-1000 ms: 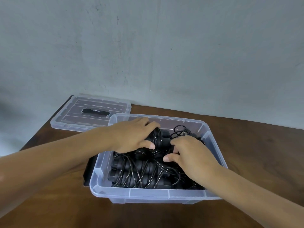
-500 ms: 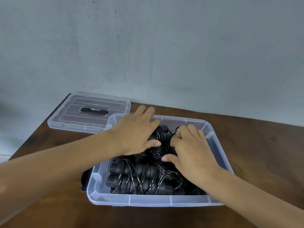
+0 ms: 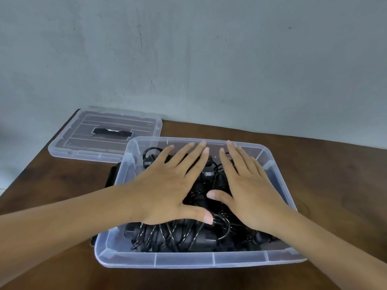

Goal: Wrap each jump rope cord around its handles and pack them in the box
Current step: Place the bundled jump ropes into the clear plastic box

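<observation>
A clear plastic box (image 3: 184, 261) stands on the brown table, filled with black jump ropes (image 3: 173, 235), their cords wound around the handles. My left hand (image 3: 167, 189) lies flat on top of the ropes at the box's left and middle, fingers spread. My right hand (image 3: 249, 191) lies flat beside it on the right part of the pile, fingers spread too. Neither hand grips anything. Both hands hide much of the pile.
The box's clear lid (image 3: 104, 137), with a black handle, lies flat on the table at the back left, touching the box corner. A black latch (image 3: 111, 176) sticks out at the box's left side. A grey wall rises behind the table (image 3: 335, 185).
Both hands have opened from curled, grasping fingers to flat palms spread over the ropes. The view has shifted closer to the box.
</observation>
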A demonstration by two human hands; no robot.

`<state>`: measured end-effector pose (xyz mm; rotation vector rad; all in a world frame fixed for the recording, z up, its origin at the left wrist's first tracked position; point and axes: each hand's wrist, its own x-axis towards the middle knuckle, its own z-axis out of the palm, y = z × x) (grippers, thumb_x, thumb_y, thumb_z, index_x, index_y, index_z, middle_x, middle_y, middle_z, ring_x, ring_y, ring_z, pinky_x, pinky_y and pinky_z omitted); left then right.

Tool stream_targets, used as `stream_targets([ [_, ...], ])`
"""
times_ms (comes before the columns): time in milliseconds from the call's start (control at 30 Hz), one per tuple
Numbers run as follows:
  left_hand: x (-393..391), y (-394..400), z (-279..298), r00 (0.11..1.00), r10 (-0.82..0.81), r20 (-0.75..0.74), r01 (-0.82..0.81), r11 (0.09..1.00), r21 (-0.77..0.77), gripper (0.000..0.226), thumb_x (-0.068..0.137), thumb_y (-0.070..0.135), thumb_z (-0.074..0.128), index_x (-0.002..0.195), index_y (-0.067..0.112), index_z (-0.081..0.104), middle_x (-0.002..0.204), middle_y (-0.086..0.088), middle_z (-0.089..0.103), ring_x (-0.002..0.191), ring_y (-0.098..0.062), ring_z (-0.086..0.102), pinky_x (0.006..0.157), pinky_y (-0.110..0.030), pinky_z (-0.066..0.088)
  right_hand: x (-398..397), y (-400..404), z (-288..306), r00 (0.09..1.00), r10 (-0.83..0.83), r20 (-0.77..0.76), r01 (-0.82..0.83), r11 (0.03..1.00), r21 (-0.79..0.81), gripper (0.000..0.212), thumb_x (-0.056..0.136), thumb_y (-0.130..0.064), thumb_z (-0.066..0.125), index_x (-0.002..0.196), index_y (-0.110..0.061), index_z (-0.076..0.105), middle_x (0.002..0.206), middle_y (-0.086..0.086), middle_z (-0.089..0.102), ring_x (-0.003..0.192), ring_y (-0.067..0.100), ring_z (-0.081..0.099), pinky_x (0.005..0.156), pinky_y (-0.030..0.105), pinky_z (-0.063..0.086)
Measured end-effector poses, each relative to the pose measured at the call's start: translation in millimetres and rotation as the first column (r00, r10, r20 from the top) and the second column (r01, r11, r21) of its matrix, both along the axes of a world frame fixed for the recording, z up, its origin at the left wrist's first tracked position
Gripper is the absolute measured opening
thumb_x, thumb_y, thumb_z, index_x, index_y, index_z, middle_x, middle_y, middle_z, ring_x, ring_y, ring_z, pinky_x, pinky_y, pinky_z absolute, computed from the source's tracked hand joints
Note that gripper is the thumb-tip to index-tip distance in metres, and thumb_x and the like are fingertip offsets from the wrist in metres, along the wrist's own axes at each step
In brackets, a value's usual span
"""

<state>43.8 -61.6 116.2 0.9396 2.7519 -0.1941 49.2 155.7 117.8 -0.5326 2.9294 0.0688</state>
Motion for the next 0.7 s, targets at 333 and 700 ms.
stream_targets([
  [333, -4.7, 2.1, -2.7, 1.0, -0.02, -0.01, 0.02, 1.0, 0.009, 0.116, 0.086, 0.094, 0.006, 0.153, 0.011, -0.04, 0.156, -0.006, -0.054, 0.146, -0.015, -0.048, 0.129, -0.046, -0.014, 1.2, -3.4, -6.6, 1.0, 0.015, 0.007, -0.015, 0.999, 0.033, 0.087, 0.09, -0.071, 0.008, 0.158, -0.029, -0.026, 0.16, 0.005, -0.043, 0.147, 0.02, -0.041, 0.127, 0.049, -0.008],
  [700, 24.2, -3.2, 14.3, 0.988, 0.153, 0.036, -0.154, 0.988, 0.019, 0.139, 0.07, 0.104, 0.023, 0.158, 0.012, -0.033, 0.165, -0.011, -0.039, 0.155, -0.026, -0.033, 0.13, -0.051, -0.01, 5.5, 0.2, -9.5, 0.996, 0.072, -0.044, -0.07, 0.997, 0.037, 0.084, 0.083, -0.07, -0.015, 0.158, -0.034, -0.021, 0.166, -0.007, -0.029, 0.154, 0.02, -0.027, 0.127, 0.052, -0.003],
])
